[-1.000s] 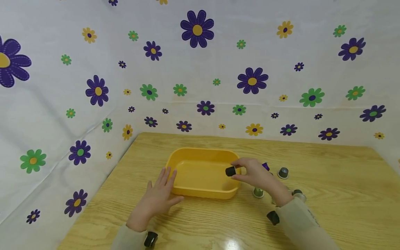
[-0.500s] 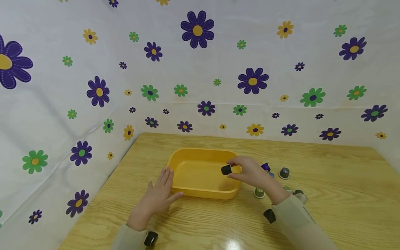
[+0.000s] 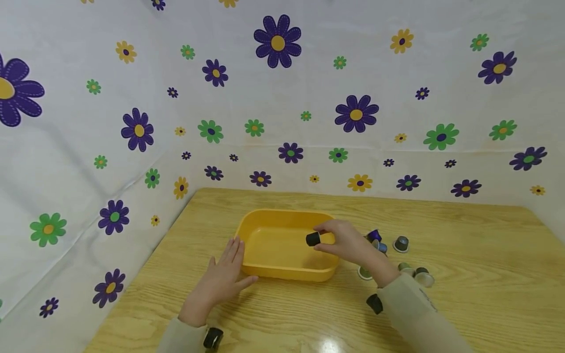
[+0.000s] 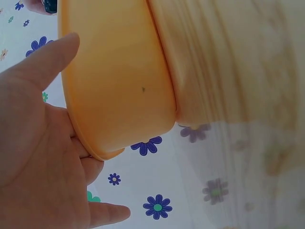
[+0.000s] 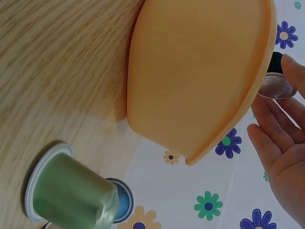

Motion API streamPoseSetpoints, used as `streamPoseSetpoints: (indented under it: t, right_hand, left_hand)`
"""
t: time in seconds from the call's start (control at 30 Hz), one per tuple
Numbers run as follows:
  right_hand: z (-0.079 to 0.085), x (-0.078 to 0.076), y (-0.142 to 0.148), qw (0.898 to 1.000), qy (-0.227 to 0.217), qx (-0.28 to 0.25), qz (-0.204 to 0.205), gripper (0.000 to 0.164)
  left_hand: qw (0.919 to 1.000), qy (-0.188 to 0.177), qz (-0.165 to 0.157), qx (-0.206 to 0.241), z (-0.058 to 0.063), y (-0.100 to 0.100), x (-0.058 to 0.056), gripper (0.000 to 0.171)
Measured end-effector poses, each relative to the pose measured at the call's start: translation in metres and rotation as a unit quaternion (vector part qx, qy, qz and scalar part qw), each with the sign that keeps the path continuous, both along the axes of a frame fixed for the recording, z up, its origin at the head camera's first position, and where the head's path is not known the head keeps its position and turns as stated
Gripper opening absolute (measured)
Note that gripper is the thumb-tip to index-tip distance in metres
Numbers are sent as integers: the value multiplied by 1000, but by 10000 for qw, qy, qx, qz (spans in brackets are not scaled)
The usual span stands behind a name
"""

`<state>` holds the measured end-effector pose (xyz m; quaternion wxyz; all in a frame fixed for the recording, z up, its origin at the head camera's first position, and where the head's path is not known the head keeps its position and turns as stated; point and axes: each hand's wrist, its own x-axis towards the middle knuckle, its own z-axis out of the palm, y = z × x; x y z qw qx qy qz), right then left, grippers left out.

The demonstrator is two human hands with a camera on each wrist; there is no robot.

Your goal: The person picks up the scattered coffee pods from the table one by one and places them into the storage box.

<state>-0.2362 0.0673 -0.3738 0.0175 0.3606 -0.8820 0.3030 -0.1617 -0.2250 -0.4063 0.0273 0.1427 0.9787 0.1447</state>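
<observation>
My right hand (image 3: pixel 350 243) pinches a dark coffee capsule (image 3: pixel 313 239) between thumb and fingers, above the right half of a yellow plastic tray (image 3: pixel 282 270). In the right wrist view the silvery lid side of that capsule (image 5: pixel 276 86) shows beyond the tray's rim. My left hand (image 3: pixel 219 279) rests on the tray's left edge with its fingers straight. Seen from the left wrist, the thumb (image 4: pixel 52 59) stretches along the near wall and the other fingers lie about the corner. No capsule shows inside the tray.
Right of the tray lie several capsules: a purple one (image 3: pixel 374 235), a blue one (image 3: pixel 380 246), a grey one (image 3: pixel 401 243) and a green one (image 5: pixel 71 191). Nearer, one dark capsule (image 3: pixel 374 304) lies by the right sleeve. A flowered cloth (image 3: pixel 309 88) hangs behind the wooden table (image 3: pixel 282 318).
My right hand has carried the dark capsule a little to the left, farther over the tray. The left hand stays on the tray's edge.
</observation>
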Motion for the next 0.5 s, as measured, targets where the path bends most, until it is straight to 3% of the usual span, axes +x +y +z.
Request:
streamPoseSetpoints:
  t: [0.5]
  right_hand:
    - [0, -1, -24, 9989, 463, 109, 51, 38]
  left_hand:
    - [10000, -33, -20, -43, -2, -1, -2, 89]
